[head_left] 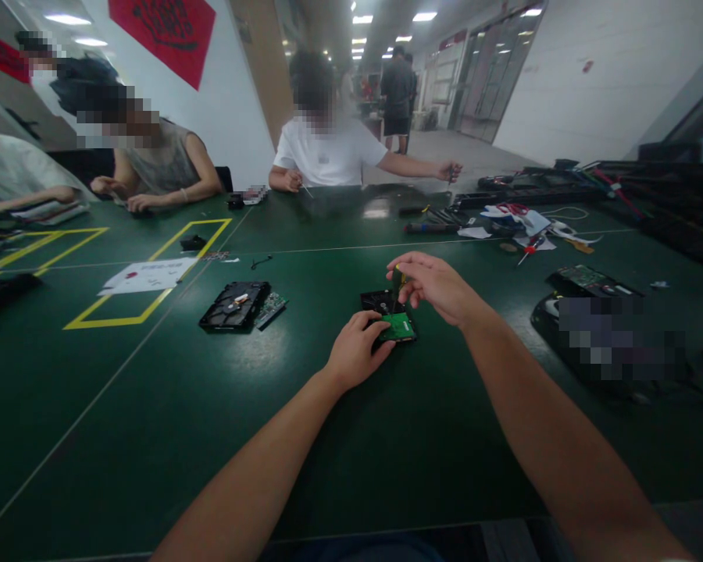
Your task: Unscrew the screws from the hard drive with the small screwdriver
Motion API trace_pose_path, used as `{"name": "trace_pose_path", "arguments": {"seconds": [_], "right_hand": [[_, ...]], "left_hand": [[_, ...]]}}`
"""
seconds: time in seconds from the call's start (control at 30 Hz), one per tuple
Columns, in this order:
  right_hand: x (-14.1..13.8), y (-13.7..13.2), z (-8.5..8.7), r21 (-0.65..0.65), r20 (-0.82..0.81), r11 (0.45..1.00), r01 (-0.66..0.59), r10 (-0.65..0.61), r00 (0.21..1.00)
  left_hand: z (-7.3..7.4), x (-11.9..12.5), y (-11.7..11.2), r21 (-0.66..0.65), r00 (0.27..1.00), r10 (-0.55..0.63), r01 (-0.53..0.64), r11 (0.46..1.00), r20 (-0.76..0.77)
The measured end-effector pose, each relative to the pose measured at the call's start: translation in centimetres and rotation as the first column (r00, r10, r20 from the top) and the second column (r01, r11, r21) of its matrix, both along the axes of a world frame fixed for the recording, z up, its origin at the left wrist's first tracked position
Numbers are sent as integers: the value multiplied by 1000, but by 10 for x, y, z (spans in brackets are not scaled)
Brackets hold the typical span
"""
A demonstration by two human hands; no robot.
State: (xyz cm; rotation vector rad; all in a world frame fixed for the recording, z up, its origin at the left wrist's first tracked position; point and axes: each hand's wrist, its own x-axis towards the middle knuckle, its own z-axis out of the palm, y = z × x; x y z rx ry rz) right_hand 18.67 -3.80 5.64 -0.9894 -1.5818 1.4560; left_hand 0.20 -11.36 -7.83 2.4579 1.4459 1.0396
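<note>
A black hard drive (376,300) with a green circuit board (401,326) on its upper face lies on the table in front of me. My left hand (356,347) grips its near left side, fingers over the board's edge and thumb along the near end. Above the drive, my right hand (432,287) pinches a screwdriver (397,282) with a dark and yellow handle. The screwdriver stands nearly upright, its tip down at the drive; exact contact is too small to make out. To the left lie another black hard drive (234,306) and a loose circuit board (272,311).
A paper sheet (146,275) lies across yellow tape (108,323) on the green table (223,437). Tools (437,218), scraps and a red screwdriver (526,254) are at the back right. Another drive (594,279) sits right. A person (328,152) in white sits opposite.
</note>
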Motion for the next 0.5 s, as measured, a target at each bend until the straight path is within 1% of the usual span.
{"name": "trace_pose_path", "arguments": {"seconds": [0.1,0.17,0.37,0.5], "right_hand": [[-1,1,-4,42,40,998,46,-47,998],[-1,1,-5,47,39,997,60,-62,997],[1,0,0,24,-12,1000,9,-9,1000],[0,2,-1,33,1,999,42,-42,999]], "left_hand": [[0,0,0,-2,1000,-3,3,1000,-4],[1,0,0,-4,1000,-2,2,1000,-6],[0,0,0,-1,1000,1,-1,1000,1],[0,0,0,-9,1000,2,-1,1000,6]]}}
